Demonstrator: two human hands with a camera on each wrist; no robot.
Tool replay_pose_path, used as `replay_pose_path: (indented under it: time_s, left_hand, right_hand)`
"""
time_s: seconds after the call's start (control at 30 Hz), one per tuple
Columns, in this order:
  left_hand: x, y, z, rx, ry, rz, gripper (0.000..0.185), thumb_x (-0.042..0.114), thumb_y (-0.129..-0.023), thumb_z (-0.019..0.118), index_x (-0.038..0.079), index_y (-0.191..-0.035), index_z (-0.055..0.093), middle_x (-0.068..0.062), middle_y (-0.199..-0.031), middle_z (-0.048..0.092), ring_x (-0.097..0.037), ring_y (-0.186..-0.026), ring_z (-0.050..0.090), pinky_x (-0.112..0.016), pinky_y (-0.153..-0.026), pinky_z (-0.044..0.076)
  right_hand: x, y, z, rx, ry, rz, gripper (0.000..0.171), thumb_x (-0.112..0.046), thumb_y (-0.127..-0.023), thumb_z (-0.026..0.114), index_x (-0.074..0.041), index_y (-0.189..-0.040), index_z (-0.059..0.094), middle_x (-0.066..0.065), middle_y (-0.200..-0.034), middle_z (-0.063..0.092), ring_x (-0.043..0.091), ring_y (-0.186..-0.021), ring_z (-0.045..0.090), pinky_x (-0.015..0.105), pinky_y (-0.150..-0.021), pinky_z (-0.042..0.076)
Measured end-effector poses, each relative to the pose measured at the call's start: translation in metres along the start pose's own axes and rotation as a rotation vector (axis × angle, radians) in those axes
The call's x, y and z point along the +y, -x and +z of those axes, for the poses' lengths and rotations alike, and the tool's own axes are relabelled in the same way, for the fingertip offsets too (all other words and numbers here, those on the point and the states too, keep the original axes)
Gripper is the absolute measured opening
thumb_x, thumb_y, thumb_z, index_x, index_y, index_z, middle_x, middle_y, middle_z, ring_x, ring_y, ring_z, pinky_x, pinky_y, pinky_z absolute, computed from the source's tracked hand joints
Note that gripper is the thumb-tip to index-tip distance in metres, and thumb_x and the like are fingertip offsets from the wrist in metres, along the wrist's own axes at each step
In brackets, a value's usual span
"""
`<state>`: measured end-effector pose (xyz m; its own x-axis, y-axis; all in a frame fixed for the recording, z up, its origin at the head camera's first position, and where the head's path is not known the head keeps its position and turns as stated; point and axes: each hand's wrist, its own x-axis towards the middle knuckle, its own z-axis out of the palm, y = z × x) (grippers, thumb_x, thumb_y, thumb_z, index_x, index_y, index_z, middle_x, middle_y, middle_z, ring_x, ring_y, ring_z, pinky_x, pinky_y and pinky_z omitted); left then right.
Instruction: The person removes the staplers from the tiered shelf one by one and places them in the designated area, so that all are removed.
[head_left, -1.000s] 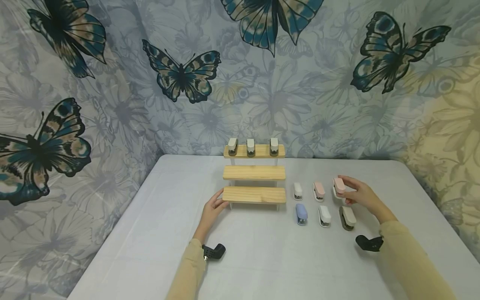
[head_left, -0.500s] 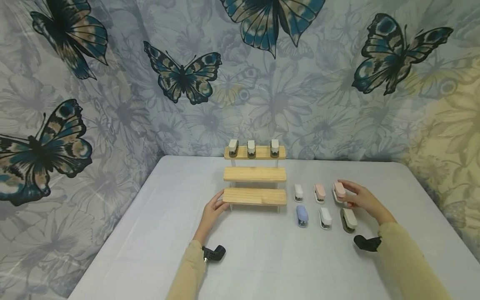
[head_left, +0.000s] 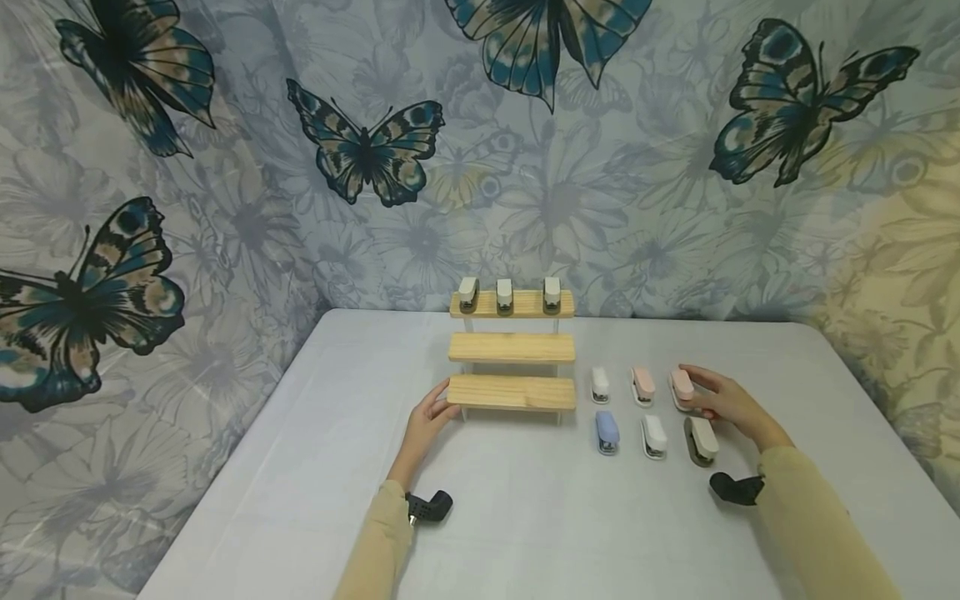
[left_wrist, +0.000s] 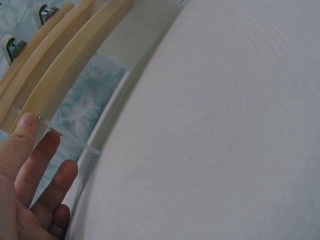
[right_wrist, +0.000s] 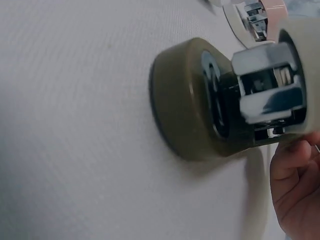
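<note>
Head view: a person in pale yellow sleeves works at a grey-white cloth-covered table (head_left: pixel 525 517), with a butterfly-print curtain (head_left: pixel 225 208) hung behind it.

The right hand (head_left: pixel 723 402) lies at the far right of the table, its thumb and fingers curled round a small pink stapler (head_left: pixel 682 387) in a closed grip. This stapler sits at the right end of the rear row of two rows of loose mini staplers. Whether it rests on the table or is raised just off it cannot be told.

Rear row, leftward: a second pink mini stapler (head_left: pixel 642 385), then a white mini stapler (head_left: pixel 600 384). Front row, left to right: a light blue mini stapler (head_left: pixel 607 431), a white-topped mini stapler (head_left: pixel 654 436) and an olive-based, cream-topped mini stapler (head_left: pixel 701 439). The last lies just beside the right hand and fills the right wrist view (right_wrist: pixel 225 100).

The left hand (head_left: pixel 427 421) touches the left end of the lowest step of a three-step pale wooden display riser (head_left: pixel 512 392). Its grip is open, the fingers straight and slightly spread; in the left wrist view the fingers (left_wrist: pixel 35 165) lie against the riser's clear support. Three grey-and-white mini staplers (head_left: pixel 504 296) stand in a row on the top step. The two lower steps carry none.
</note>
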<state>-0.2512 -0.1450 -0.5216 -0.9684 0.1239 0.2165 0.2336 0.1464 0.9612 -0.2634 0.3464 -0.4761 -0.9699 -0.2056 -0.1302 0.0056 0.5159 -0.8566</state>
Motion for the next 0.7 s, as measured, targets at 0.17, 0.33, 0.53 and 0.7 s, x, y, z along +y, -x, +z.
replay_pose_path:
  time_s: [0.17,0.33,0.53,0.7]
  left_hand:
    - [-0.0014,0.0004,0.0007,0.003,0.006,-0.014,0.06,0.023,-0.084,0.063,0.006,-0.136,0.037,-0.015,-0.108,0.061,-0.022,-0.101,0.057,-0.038,-0.089,0.04]
    - [-0.0043,-0.0012,0.0002,0.001,0.008,-0.024,0.061,0.024,-0.084,0.064,0.008,-0.136,0.037,-0.014,-0.109,0.06,-0.021,-0.102,0.056,-0.038,-0.089,0.041]
    - [-0.0027,-0.0022,-0.0013,0.004,0.008,-0.023,0.061,0.026,-0.083,0.065,0.009,-0.135,0.039,-0.013,-0.107,0.062,-0.019,-0.1,0.057,-0.036,-0.088,0.042]
    - [-0.0033,-0.0016,-0.0007,-0.002,0.008,-0.008,0.06,0.025,-0.084,0.063,0.007,-0.136,0.038,-0.014,-0.108,0.061,-0.021,-0.102,0.056,-0.037,-0.088,0.041]
  right_hand:
    - [0.004,0.0016,-0.0033,-0.03,-0.022,-0.008,0.074,-0.018,-0.085,0.062,0.003,-0.14,0.017,0.036,-0.134,0.02,0.008,-0.046,0.037,0.023,-0.041,0.036]
    - [0.0065,0.0033,-0.0036,-0.069,-0.028,-0.035,0.073,-0.016,-0.088,0.058,0.003,-0.141,0.011,0.037,-0.137,0.009,0.009,-0.045,0.036,0.024,-0.042,0.036]
    - [0.005,0.0043,-0.0001,-0.05,0.04,-0.049,0.074,-0.017,-0.088,0.058,0.005,-0.14,0.011,0.039,-0.136,0.009,0.019,-0.058,0.044,0.028,-0.049,0.039]
    - [0.005,0.0044,0.0014,-0.022,0.101,-0.051,0.074,-0.019,-0.088,0.059,0.006,-0.139,0.012,0.038,-0.135,0.012,0.042,-0.104,0.04,0.041,-0.072,0.039]
